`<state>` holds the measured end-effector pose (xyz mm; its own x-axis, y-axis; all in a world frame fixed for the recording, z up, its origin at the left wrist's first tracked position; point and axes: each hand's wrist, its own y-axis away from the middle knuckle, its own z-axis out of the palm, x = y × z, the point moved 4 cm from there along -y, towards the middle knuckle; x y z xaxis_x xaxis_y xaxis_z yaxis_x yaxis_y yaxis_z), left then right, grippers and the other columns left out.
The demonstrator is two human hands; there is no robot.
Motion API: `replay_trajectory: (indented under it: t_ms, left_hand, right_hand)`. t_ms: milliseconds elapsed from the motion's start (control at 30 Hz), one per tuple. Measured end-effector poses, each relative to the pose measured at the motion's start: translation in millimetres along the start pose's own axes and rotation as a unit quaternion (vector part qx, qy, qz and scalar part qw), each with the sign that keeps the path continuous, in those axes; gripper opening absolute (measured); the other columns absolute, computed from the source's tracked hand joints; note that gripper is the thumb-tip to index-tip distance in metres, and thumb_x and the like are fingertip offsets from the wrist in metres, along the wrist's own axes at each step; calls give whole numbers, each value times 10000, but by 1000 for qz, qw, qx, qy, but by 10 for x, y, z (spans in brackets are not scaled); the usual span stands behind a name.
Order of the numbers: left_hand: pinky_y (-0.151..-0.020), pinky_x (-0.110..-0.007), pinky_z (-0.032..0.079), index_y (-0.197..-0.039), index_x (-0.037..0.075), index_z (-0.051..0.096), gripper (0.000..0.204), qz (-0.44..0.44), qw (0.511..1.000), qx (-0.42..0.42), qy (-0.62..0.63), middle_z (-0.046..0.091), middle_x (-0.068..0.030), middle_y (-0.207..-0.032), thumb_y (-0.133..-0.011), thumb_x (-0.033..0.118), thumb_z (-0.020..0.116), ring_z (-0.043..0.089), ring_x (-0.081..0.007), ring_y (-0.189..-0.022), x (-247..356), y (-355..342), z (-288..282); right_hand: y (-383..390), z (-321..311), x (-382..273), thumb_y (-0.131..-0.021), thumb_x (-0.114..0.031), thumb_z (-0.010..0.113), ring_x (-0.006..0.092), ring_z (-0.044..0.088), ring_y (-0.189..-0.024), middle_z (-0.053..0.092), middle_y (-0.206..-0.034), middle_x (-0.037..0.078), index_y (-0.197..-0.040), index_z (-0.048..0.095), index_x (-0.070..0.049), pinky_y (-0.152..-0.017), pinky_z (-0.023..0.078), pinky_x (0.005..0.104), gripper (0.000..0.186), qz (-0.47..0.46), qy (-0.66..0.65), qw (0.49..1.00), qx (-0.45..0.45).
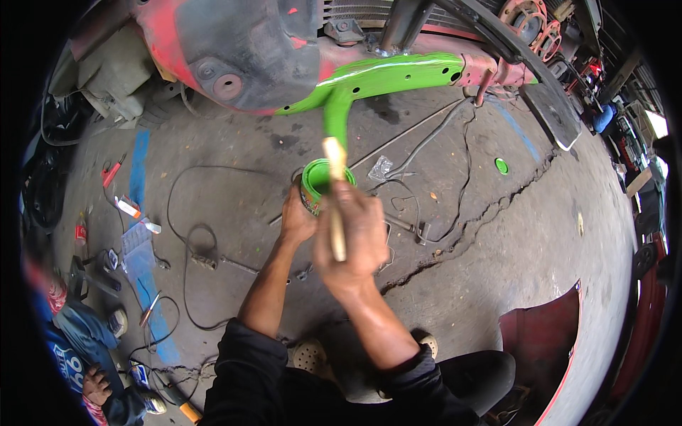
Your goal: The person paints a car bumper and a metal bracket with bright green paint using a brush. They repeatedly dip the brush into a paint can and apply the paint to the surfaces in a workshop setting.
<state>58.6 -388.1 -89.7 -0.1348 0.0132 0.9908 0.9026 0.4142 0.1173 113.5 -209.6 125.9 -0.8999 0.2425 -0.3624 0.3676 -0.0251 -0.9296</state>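
Note:
My left hand point(295, 219) is wrapped round a small open can of green paint point(307, 183), its rim and inside coated green. In front of the can, my right hand point(356, 240) grips a paintbrush point(338, 240) by its light wooden handle. The brush points up and away from me, and its head is slightly blurred by motion. Just beyond it is the vehicle's metal crossmember point(398, 75), covered in glossy green with a green arm running down toward the brush. Whether the bristles touch that arm I cannot tell.
A green-smeared can lid point(501, 166) lies on the cracked concrete floor. Cables, a clear plastic bag point(381, 168) and metal tools surround my hands. A seated person point(78, 355) is at the lower left, a red panel point(543, 334) at the lower right. A dark metal bar point(550, 113) juts out at upper right.

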Motion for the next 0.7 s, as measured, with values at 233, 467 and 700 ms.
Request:
replay_trajectory:
  t_ms: [233,467,700]
  left_hand:
    - [-928,-356,475,-1293,56,441,754,185,977,30,-102,578,-115,-1204,-642,90,819,564,-257,-1098,190,208,176]
    - [-986,-415,454,-1308,47,429,912,168,964,120,-168,550,-163,-1255,-526,148,887,549,-334,-1156,393,275,145]
    - [-810,-292,510,-1217,69,489,433,110,927,-46,355,577,-74,-1076,-831,130,676,582,-167,-958,677,536,256]
  right_hand:
    - [148,-165,-144,-739,86,721,304,661,-722,662,-888,240,-1035,602,99,-628,529,337,320,1,-101,993,-53]
    - [-69,-55,170,-807,77,670,253,680,-751,672,-915,212,-1064,589,74,-629,529,312,270,52,8,998,45]
    - [84,147,-331,-728,102,718,290,653,-759,653,-920,218,-1030,611,75,-687,530,354,321,57,-113,992,-14]
